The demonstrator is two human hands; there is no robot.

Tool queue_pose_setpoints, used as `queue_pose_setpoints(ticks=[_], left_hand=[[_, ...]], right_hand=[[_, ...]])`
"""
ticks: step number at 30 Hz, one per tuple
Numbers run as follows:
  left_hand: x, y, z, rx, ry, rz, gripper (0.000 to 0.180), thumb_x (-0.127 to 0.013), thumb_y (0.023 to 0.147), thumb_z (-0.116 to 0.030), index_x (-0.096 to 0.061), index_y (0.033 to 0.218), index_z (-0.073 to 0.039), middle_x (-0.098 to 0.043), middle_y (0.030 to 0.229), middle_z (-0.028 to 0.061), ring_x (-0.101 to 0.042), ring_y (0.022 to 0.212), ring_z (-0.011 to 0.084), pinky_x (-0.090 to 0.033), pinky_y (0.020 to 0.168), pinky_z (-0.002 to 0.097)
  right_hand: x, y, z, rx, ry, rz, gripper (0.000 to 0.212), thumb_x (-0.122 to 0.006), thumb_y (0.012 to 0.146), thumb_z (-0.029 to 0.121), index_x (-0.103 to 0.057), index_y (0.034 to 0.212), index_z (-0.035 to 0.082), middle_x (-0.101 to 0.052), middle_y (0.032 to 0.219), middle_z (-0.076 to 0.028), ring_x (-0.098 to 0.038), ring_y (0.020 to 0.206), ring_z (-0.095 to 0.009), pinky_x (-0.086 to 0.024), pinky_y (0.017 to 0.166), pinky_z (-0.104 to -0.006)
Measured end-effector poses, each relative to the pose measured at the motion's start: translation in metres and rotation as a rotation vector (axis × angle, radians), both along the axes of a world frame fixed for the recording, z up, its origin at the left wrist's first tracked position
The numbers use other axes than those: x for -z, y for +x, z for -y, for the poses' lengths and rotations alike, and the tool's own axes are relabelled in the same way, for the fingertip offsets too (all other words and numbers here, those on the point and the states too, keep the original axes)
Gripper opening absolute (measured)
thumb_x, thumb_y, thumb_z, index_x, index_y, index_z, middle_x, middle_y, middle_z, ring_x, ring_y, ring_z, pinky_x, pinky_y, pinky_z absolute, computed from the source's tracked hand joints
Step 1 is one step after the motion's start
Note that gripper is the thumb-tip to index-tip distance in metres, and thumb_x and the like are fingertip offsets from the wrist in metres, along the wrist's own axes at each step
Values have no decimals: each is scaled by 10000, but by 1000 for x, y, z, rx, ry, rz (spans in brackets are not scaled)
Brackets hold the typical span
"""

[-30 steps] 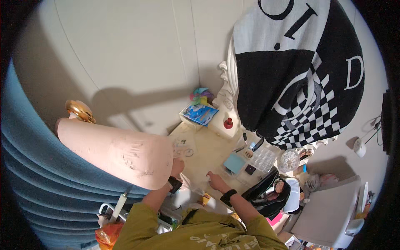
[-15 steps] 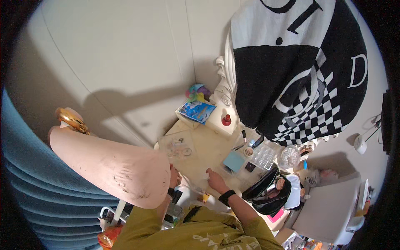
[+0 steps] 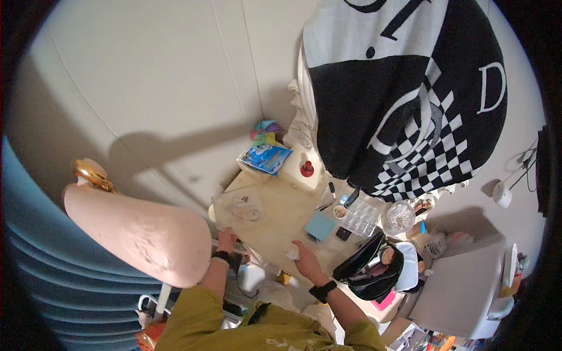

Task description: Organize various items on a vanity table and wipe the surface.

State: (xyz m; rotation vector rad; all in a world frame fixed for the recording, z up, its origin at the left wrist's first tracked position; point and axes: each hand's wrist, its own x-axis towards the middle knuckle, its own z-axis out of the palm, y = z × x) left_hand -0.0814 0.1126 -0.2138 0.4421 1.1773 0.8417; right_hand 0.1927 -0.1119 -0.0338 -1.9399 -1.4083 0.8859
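At the near left edge of the cream table [image 3: 275, 205], my left hand [image 3: 226, 240] is beside the near corner of a clear plastic sheet or bag [image 3: 240, 206] with a faint bicycle-like picture. Its fingers are too small to show whether they grip that corner. My right hand [image 3: 308, 266] is closed over the table's near edge, with a crumpled white tissue-like piece [image 3: 292, 252] between thumb and fingers. Farther right lie a light blue square [image 3: 319, 226], a small black square [image 3: 343, 233] and a clear compartment box [image 3: 360, 217].
An open black pouch [image 3: 357, 263] stands right of my right hand. A pinkish rounded form [image 3: 140, 234] on a white pole looms at left. At the back are a blue packet [image 3: 264, 158], a red bottle [image 3: 307, 168] and a black-and-white cloth [image 3: 404, 111] hanging over a white frame.
My left hand has moved left and forward, out from behind the pinkish form, toward the plastic sheet's corner. My right hand keeps the white piece. The whole view has shifted slightly.
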Motion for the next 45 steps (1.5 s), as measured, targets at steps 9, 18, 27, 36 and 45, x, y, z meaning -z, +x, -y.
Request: queue_pose_setpoints(ticks=[9,18,27,36,45], left_hand=[[-38,-22,-10,123,232,32,178,-509,822,-266,-526,833,-89,-549,763,42,-526,660,161,-437,544,276],[-51,14,4,214,226,-262,239,-451,820,-314,-529,882,-97,-544,775,36,-475,574,139,-397,478,281],[-55,16,-1,188,336,-112,286,-492,850,-317,-501,954,-51,-550,923,85,-553,808,217,-489,626,343],[-102,-2,20,343,754,-150,188,-485,866,-188,-501,969,-31,-564,841,69,-572,716,186,-487,642,321],[-226,54,161,516,611,36,281,-468,879,-258,-486,1042,-30,-553,947,86,-564,842,225,-482,726,352]], right_hand=[[4,10,87,-11,45,-102,411,-575,744,55,-418,1120,98,-577,913,-225,-547,895,-393,-451,700,-415],[8,21,132,55,52,-105,363,-591,712,39,-492,1054,110,-580,958,-166,-546,907,-354,-439,750,-387],[3,14,123,-10,13,-10,380,-657,723,109,-497,1068,107,-599,886,-161,-590,779,-329,-469,670,-409],[-18,4,113,41,83,-123,374,-640,722,85,-498,1067,117,-592,950,-165,-580,863,-329,-468,724,-391],[-56,-7,144,183,-57,-485,395,-615,797,329,-512,1104,103,-581,1037,-113,-567,925,-245,-446,785,-340]])
